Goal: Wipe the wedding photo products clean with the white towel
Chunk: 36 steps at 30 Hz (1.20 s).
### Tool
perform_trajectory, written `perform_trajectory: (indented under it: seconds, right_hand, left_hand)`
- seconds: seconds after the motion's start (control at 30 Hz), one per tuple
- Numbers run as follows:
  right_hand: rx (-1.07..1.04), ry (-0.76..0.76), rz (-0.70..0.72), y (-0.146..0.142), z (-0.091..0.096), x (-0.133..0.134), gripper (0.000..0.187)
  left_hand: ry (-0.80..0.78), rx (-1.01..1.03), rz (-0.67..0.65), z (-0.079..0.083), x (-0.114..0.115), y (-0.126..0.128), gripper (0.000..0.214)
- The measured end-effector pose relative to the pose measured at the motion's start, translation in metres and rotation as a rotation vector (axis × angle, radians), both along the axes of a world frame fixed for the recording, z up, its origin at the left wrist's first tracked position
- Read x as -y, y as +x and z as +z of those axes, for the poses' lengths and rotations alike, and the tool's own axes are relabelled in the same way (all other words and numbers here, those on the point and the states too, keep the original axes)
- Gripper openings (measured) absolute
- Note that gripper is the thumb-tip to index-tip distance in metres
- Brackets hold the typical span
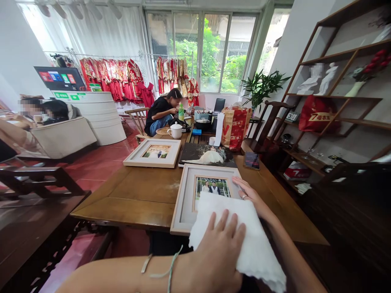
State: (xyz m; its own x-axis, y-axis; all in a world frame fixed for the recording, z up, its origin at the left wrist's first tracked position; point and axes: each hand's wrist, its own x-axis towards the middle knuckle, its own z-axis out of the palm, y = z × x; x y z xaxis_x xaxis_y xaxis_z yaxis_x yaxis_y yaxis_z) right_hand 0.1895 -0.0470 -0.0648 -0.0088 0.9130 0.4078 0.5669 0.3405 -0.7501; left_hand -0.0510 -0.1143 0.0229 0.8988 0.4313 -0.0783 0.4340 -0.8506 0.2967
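A white cloth or paper towel [226,236] with a wavy edge covers the lower part of a picture frame [187,195], which has a pale wide border round a photo of a couple. My left hand [216,248] lies on the towel, its fingers spread and pressed flat. At the frame's right side, my right hand [249,195] rests with outstretched fingers on the edge; a ring shows on one finger. Its thumb is hidden. Beyond lie a second framed photo [152,153] and a dark album or print [207,156] with a white gown on it.
The brown wooden table [131,191] carries a small dark block [251,160], a white lidded cup [175,130], a red paper bag [236,126] and a green-labelled bottle [181,112]. A person in black [160,110] sits at the far end. Wooden shelves [336,95] stand at right.
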Motion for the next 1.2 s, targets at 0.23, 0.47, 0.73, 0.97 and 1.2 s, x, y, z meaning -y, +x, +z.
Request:
perform_trajectory:
  seconds: [0.23,0.47,0.73,0.97,1.2]
  right_hand:
    - [-0.041,-0.025,-0.021,-0.005,0.002,0.005,0.043]
    - [-0.108,-0.039,-0.004,-0.002,-0.001,0.003,0.04]
    - [-0.098,-0.007,0.013,-0.002,0.001,0.002,0.039]
    - [-0.068,-0.024,-0.043,-0.006,-0.001,0.008,0.04]
    - [0.042,-0.017,0.004,-0.005,-0.005,0.013,0.037]
  left_hand:
    - [0.172,-0.057,0.143,-0.006,-0.028,0.023,0.067]
    - [0.23,-0.029,0.189,-0.017,-0.016,0.033,0.076]
    - [0.191,0.024,0.05,-0.015,-0.002,0.022,0.076]
    - [0.328,-0.094,0.188,-0.023,-0.042,0.029,0.062]
    - [0.435,-0.097,0.31,-0.026,-0.097,0.039,0.06]
